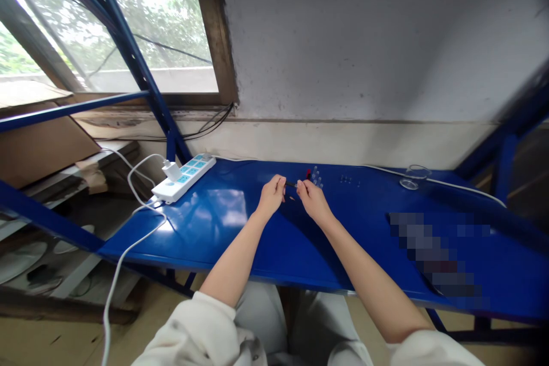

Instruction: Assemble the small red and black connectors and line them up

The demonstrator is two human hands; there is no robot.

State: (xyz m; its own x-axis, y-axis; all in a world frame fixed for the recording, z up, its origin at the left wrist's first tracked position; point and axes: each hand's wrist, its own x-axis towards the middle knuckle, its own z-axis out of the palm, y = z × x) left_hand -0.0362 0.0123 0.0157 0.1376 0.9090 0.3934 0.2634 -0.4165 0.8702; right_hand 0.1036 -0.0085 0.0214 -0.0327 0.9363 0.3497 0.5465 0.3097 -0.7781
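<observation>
Seen from the wearer's head, light sleeves and pale trousers fill the bottom edge, with a white cord hanging at the left. Bare forearms reach forward over a glossy blue table. At the right, a dark, long thing lies slantwise on it, mostly hidden by blurred squares. Past the table's middle, the two hands almost meet: the left hand pinches one end of a thin dark rod, the right hand the other, so the rod spans the small gap, held between fingertips. Left of them lies a white power strip with a plug in it. Just beyond the right hand are a small red item and some clear little pieces; more tiny clear bits lie farther right. Near the back edge sits a clear round container. Behind rise a grey-white wall and, left, a window showing greenery.
</observation>
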